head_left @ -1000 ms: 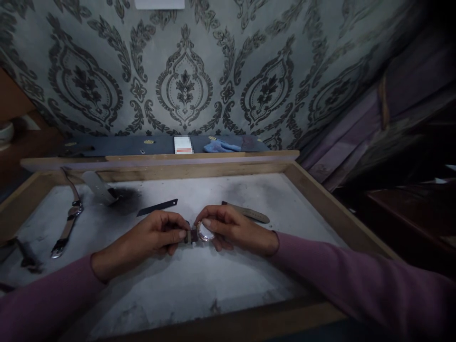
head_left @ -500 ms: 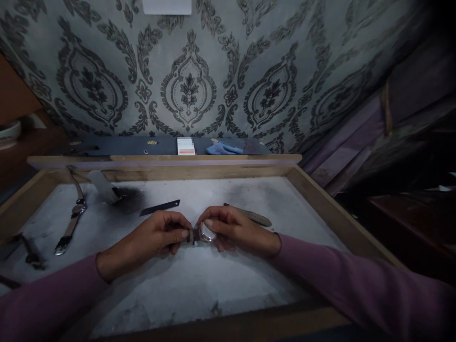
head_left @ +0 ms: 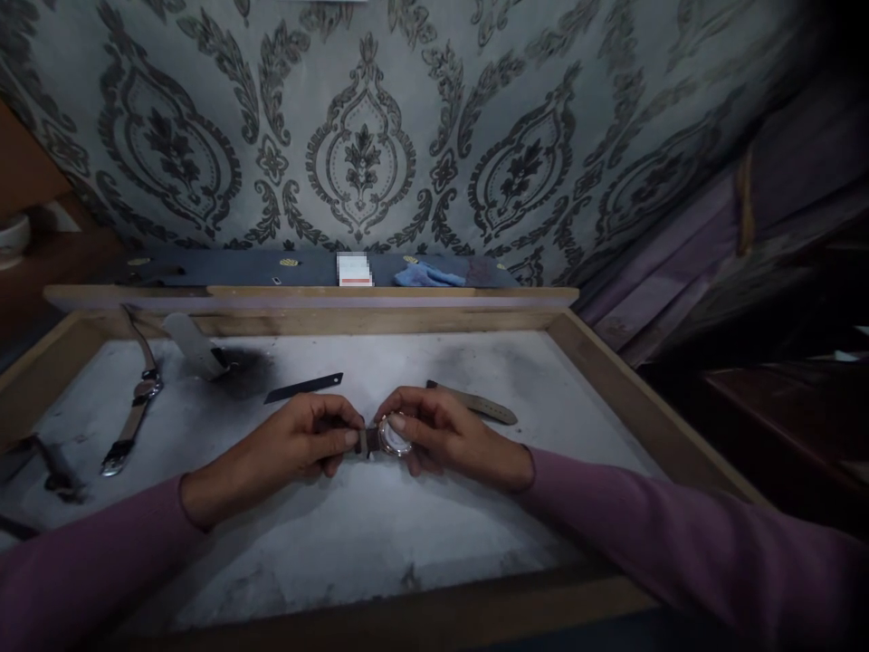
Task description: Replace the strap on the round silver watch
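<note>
Near the middle of the tray, my right hand (head_left: 452, 437) grips a round, silvery watch case (head_left: 395, 435) between thumb and fingers. My left hand (head_left: 302, 441) pinches the dark strap (head_left: 367, 442) that extends left from the case. Both hands are close together over the white surface. Behind my right hand lies a loose greenish-brown strap piece (head_left: 492, 410). A flat dark blade-like strip (head_left: 304, 388) rests behind my left hand.
A wooden-rimmed tray (head_left: 400, 320) surrounds the work. At its left lie a watch with a strap (head_left: 139, 398), a pale curved piece (head_left: 194, 347) and dark straps (head_left: 58, 475). Beyond the rim are a blue cloth (head_left: 429, 274) and a small white box (head_left: 355, 269).
The camera view has tilted slightly, so the wall and tray appear shifted. Both hands keep their grips, and the watch case now faces up a little more.
</note>
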`<state>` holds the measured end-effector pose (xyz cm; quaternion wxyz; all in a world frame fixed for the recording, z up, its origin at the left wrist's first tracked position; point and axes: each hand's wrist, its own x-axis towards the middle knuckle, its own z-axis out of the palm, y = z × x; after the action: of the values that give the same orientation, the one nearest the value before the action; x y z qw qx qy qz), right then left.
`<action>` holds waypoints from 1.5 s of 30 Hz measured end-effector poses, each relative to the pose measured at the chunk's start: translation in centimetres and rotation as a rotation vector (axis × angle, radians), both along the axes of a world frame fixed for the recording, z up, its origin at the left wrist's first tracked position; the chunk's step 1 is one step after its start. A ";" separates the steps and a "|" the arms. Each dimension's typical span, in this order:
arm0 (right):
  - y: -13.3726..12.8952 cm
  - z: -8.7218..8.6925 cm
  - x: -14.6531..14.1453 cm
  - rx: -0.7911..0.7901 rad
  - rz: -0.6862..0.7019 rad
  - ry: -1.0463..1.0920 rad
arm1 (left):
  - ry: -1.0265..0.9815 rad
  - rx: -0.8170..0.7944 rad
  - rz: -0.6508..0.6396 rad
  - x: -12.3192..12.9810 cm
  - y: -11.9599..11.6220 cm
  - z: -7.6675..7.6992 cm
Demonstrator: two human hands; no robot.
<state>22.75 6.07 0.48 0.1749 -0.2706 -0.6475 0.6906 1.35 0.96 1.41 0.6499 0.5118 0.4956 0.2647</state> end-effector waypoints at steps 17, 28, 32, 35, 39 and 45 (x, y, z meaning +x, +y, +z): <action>-0.8 0.2 -0.1 0.192 -0.023 0.031 | 0.048 0.097 -0.067 0.2 -0.1 0.6; -1.2 0.7 0.0 0.371 -0.040 -0.027 | 0.032 0.152 -0.075 0.2 -0.2 0.7; -1.2 0.9 0.2 0.499 -0.028 -0.049 | 0.043 0.219 -0.083 0.3 -0.4 1.0; -1.2 1.0 0.3 0.569 -0.023 -0.063 | 0.076 0.275 -0.091 0.5 -0.6 1.2; -1.3 1.2 0.3 0.646 -0.028 -0.071 | 0.131 0.342 -0.109 0.4 -0.7 1.4; -1.2 1.0 0.3 0.674 -0.036 -0.072 | 0.144 0.332 -0.132 0.3 -0.7 1.4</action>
<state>23.08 4.84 1.51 0.2439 -0.2332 -0.8402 0.4245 1.69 0.23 2.77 0.5353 0.6610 0.4558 0.2623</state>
